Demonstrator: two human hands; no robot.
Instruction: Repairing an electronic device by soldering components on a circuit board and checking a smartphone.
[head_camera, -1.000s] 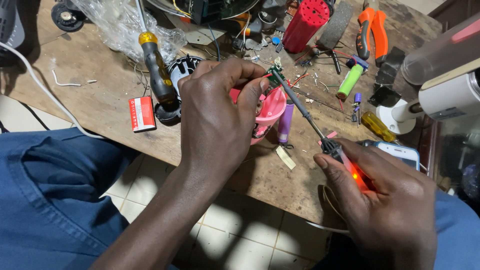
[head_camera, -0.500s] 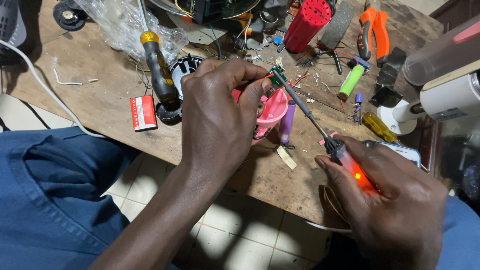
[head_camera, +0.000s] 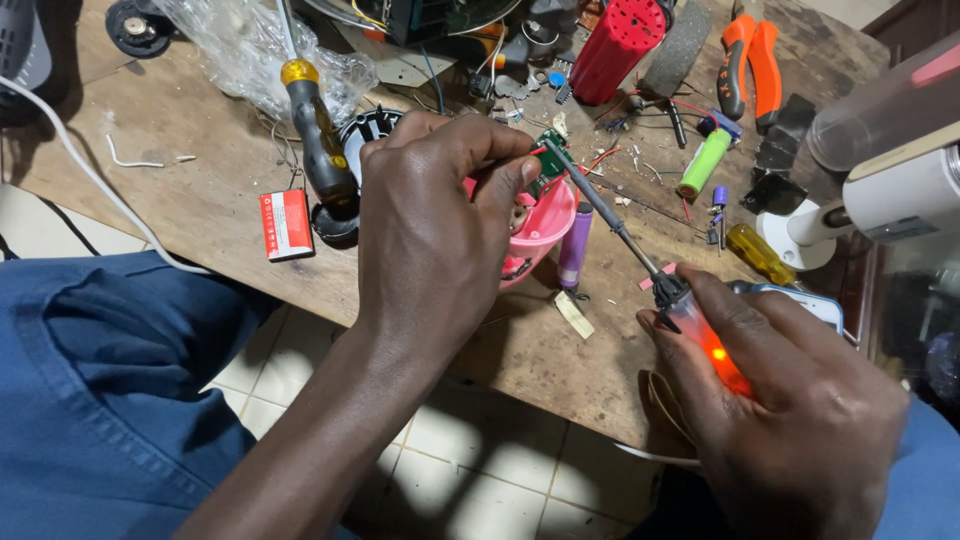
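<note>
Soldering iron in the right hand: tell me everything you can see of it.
The soldering iron has a thin dark metal shaft, a black collar and a translucent handle glowing orange-red. The right hand grips the handle. The shaft slants up-left across the wooden workbench, its tip at the small green circuit board that the left hand holds over a pink plastic shell.

Just one camera here, worn on the person's head, and it looked steeply down over their own lap at the near edge of a wooden workbench (head_camera: 190, 215). It sat pretty close: the left hand (head_camera: 440, 240) and right hand (head_camera: 790, 410) filled most of the middle and lower right, with blue-clad legs and tiled floor along the bottom. It faced away from the body, so the bench's far clutter, like the orange-handled pliers (head_camera: 748, 60), ran off the top edge. No second view shared anything with it.
</note>
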